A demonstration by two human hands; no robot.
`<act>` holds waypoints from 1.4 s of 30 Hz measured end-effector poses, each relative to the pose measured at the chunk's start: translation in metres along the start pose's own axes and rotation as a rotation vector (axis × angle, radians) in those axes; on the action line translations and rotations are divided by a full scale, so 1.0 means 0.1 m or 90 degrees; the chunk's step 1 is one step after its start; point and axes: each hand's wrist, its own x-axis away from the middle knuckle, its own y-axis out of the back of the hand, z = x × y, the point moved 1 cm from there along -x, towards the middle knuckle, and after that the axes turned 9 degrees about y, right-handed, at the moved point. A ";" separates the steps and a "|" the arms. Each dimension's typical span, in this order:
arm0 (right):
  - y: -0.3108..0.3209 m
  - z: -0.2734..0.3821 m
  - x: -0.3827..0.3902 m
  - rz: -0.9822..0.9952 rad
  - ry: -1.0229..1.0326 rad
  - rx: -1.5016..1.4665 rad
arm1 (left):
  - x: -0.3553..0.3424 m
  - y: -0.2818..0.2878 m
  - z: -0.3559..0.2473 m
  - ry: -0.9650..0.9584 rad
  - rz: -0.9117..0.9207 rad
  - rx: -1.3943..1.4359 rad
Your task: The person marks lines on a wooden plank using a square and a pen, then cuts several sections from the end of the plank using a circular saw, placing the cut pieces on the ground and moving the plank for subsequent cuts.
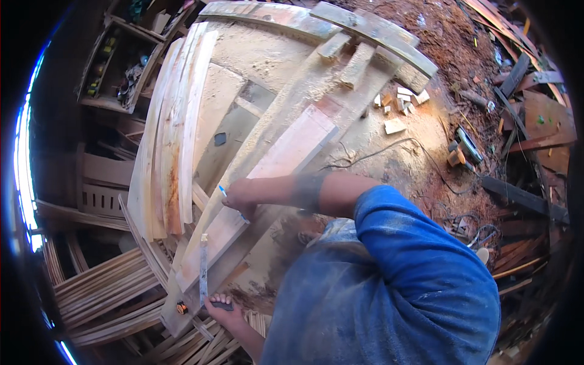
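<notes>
A long, pale plank [292,146] is lying diagonally beneath the person's two hands, its far end reaching up and right and its near end stopping just beyond the left hand. On its left, a stack of long boards [176,134] is standing near, limiting room on that side; on its right, sawdust-covered ground [365,143] is spreading toward a corded power tool [468,146], with small wood offcuts [395,126] lying farther up. Curved timbers [377,36] are bounding the top. The hands are working well apart: the left hand [224,311] is gripping the dark handle of a try square [204,267], whose blade is crossing the plank near its lower end, while the right hand [240,193] is pinching a blue pen [222,190] over the plank's middle; whether it is pressing on the wood I cannot tell. A tape measure [182,308] is sitting left of the left hand.
</notes>
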 end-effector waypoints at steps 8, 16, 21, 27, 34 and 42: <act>0.12 0.01 -0.11 0.109 -0.032 -0.056 | -0.24 0.14 0.00 0.038 0.055 0.044; -0.12 -0.22 -0.05 0.029 -0.026 -0.055 | -0.22 0.16 0.27 0.060 0.014 0.073; -0.12 -0.03 0.32 -0.118 0.051 0.033 | -0.20 0.25 0.39 0.020 -0.070 0.156; -0.03 0.17 0.08 -0.210 0.164 0.007 | -0.60 0.74 0.61 0.037 -0.220 0.302; 0.04 0.44 -0.31 -0.112 0.242 0.040 | -1.05 1.25 0.55 -0.005 -0.240 0.491; 0.02 0.48 -0.38 0.079 0.150 0.057 | -1.74 1.88 0.09 -0.004 -0.380 0.466</act>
